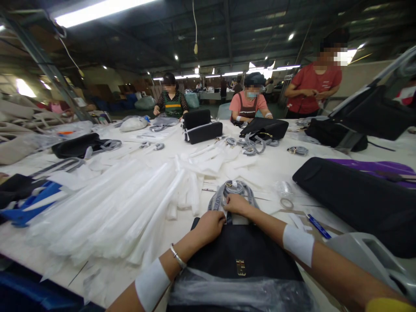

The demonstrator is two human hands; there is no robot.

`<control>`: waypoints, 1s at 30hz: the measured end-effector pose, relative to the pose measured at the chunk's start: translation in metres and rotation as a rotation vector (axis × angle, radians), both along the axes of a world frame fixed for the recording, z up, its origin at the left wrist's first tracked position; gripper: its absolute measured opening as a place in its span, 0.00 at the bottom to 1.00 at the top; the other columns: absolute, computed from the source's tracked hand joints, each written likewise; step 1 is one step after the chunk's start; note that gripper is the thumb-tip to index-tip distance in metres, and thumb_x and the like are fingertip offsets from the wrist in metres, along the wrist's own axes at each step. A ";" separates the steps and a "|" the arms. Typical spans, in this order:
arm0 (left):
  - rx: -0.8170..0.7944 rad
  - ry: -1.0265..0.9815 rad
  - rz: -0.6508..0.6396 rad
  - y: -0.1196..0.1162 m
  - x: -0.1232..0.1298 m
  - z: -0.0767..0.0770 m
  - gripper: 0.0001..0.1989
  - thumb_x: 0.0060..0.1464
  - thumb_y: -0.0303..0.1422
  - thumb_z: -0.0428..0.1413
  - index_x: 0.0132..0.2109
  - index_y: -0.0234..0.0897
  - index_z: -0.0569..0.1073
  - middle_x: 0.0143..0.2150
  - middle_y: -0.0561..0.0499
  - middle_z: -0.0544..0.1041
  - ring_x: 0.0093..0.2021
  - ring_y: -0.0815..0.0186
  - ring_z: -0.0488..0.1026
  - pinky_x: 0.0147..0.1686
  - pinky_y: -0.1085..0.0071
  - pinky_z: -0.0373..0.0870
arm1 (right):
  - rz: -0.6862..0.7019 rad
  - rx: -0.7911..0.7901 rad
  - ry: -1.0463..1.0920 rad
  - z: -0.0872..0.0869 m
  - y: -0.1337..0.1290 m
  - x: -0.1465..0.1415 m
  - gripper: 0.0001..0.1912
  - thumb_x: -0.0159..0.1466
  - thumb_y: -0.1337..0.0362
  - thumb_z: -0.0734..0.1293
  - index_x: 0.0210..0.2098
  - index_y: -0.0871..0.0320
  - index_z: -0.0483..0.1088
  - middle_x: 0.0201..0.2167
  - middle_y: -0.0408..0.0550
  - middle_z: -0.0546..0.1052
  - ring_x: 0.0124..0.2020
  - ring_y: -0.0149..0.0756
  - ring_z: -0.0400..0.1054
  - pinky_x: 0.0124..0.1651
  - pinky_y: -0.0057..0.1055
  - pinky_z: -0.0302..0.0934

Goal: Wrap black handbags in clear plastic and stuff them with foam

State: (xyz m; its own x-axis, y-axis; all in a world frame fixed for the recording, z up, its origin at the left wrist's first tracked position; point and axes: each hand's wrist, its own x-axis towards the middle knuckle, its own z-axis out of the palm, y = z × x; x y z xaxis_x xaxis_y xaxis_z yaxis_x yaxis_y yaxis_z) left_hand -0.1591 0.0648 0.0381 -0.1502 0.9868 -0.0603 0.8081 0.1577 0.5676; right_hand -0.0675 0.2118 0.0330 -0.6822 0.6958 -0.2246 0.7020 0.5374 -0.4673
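A black bag (256,251) with a gold clasp (241,268) lies on the table in front of me, clear plastic film (234,288) across its near part. At its far edge my left hand (209,226) has its fingers curled in by the strap's end. My right hand (238,204) sits just beyond, fingers bent and pinched at the strap. The grey-wrapped shoulder strap (250,193) loops on the table past both hands. What exactly lies between the fingertips is hidden.
White foam sheets (113,208) are heaped on the left. Black bag pieces (344,195), a tape roll (286,203), a blue pen (318,226) and a grey tape dispenser (367,255) lie to the right. Across the table are several people, black bags (201,128) and coiled straps (253,145).
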 end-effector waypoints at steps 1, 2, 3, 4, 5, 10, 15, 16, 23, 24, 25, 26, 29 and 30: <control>0.001 -0.011 0.028 -0.001 -0.003 -0.001 0.11 0.59 0.31 0.50 0.37 0.36 0.78 0.38 0.45 0.81 0.42 0.58 0.77 0.44 0.65 0.68 | 0.006 -0.012 0.014 0.000 0.003 0.004 0.06 0.51 0.66 0.70 0.31 0.59 0.72 0.32 0.51 0.78 0.37 0.43 0.71 0.40 0.35 0.61; 0.004 -0.014 0.046 -0.001 -0.005 -0.002 0.12 0.60 0.32 0.49 0.36 0.36 0.77 0.37 0.45 0.81 0.42 0.58 0.77 0.44 0.65 0.69 | 0.011 -0.021 0.037 0.000 0.005 0.010 0.06 0.51 0.67 0.69 0.30 0.59 0.72 0.31 0.49 0.77 0.36 0.41 0.70 0.40 0.34 0.61; 0.007 -0.030 0.054 -0.001 -0.008 -0.003 0.13 0.61 0.32 0.48 0.37 0.36 0.77 0.35 0.45 0.81 0.40 0.59 0.77 0.44 0.66 0.69 | 0.013 -0.027 0.064 0.001 0.006 0.018 0.05 0.52 0.67 0.68 0.30 0.58 0.71 0.31 0.48 0.77 0.36 0.40 0.70 0.39 0.33 0.61; 0.004 -0.076 0.058 0.000 -0.010 -0.004 0.15 0.63 0.34 0.46 0.38 0.36 0.77 0.35 0.46 0.81 0.38 0.60 0.78 0.43 0.66 0.70 | 0.015 -0.029 0.090 0.003 0.006 0.027 0.04 0.54 0.65 0.67 0.31 0.57 0.70 0.31 0.46 0.77 0.35 0.38 0.70 0.39 0.33 0.62; -0.004 -0.165 0.068 0.002 -0.012 -0.004 0.17 0.64 0.36 0.44 0.40 0.35 0.77 0.35 0.46 0.81 0.37 0.61 0.78 0.42 0.66 0.71 | 0.021 -0.038 0.126 0.005 0.003 0.036 0.04 0.57 0.63 0.67 0.32 0.56 0.69 0.31 0.45 0.77 0.34 0.38 0.70 0.39 0.33 0.62; 0.116 -0.864 0.107 0.020 -0.004 0.013 0.21 0.64 0.44 0.47 0.56 0.37 0.70 0.49 0.44 0.78 0.47 0.60 0.77 0.44 0.65 0.73 | 0.076 -0.262 0.556 0.017 -0.026 0.063 0.11 0.60 0.54 0.67 0.34 0.54 0.66 0.34 0.46 0.78 0.38 0.40 0.72 0.43 0.38 0.67; 0.370 -1.022 0.059 0.026 0.010 0.037 0.19 0.58 0.43 0.56 0.47 0.32 0.76 0.44 0.45 0.80 0.44 0.59 0.76 0.48 0.64 0.72 | 0.129 -0.362 0.643 0.035 -0.041 0.070 0.10 0.57 0.57 0.70 0.34 0.56 0.69 0.35 0.46 0.79 0.38 0.40 0.74 0.45 0.37 0.68; 0.393 -0.988 0.073 0.026 0.011 0.039 0.18 0.58 0.43 0.56 0.44 0.32 0.77 0.42 0.45 0.80 0.43 0.59 0.76 0.47 0.65 0.72 | 0.141 -0.335 0.618 0.040 -0.040 0.072 0.10 0.58 0.57 0.69 0.35 0.56 0.70 0.35 0.46 0.79 0.38 0.41 0.74 0.45 0.37 0.68; 0.396 -0.868 0.056 0.024 0.014 0.040 0.16 0.60 0.41 0.53 0.43 0.32 0.78 0.40 0.46 0.81 0.41 0.59 0.77 0.41 0.67 0.72 | -0.073 -0.040 0.766 0.082 -0.029 0.086 0.17 0.63 0.54 0.65 0.49 0.54 0.72 0.48 0.49 0.77 0.44 0.39 0.73 0.49 0.35 0.67; 0.395 -0.838 0.034 0.024 0.016 0.040 0.16 0.60 0.41 0.53 0.43 0.33 0.78 0.39 0.46 0.81 0.40 0.60 0.77 0.41 0.68 0.72 | -0.059 -0.042 0.777 0.083 -0.029 0.085 0.18 0.62 0.54 0.66 0.48 0.55 0.73 0.48 0.50 0.77 0.44 0.39 0.73 0.47 0.35 0.67; 0.393 -0.792 0.008 0.024 0.018 0.041 0.15 0.61 0.40 0.53 0.42 0.33 0.78 0.38 0.47 0.81 0.38 0.61 0.77 0.40 0.68 0.72 | -0.039 -0.047 0.782 0.083 -0.030 0.083 0.17 0.62 0.55 0.67 0.46 0.55 0.75 0.47 0.50 0.77 0.44 0.40 0.73 0.47 0.34 0.67; 0.389 -0.744 -0.018 0.024 0.020 0.042 0.14 0.61 0.39 0.53 0.41 0.33 0.78 0.36 0.47 0.81 0.37 0.61 0.76 0.39 0.69 0.71 | -0.019 -0.057 0.785 0.082 -0.031 0.080 0.15 0.61 0.55 0.67 0.43 0.55 0.77 0.46 0.50 0.78 0.44 0.40 0.72 0.47 0.34 0.67; 0.362 -0.683 -0.071 0.023 0.025 0.041 0.15 0.62 0.39 0.52 0.40 0.33 0.79 0.36 0.48 0.80 0.36 0.62 0.75 0.39 0.69 0.70 | -0.042 -0.130 0.849 0.077 -0.032 0.075 0.12 0.59 0.55 0.69 0.32 0.57 0.79 0.38 0.49 0.79 0.44 0.42 0.72 0.50 0.37 0.65; 0.348 -0.683 -0.084 0.022 0.025 0.039 0.15 0.62 0.39 0.52 0.41 0.33 0.79 0.37 0.47 0.80 0.38 0.61 0.75 0.40 0.68 0.70 | -0.082 -0.170 0.881 0.074 -0.032 0.074 0.13 0.59 0.54 0.69 0.33 0.57 0.79 0.37 0.49 0.80 0.45 0.43 0.72 0.52 0.38 0.64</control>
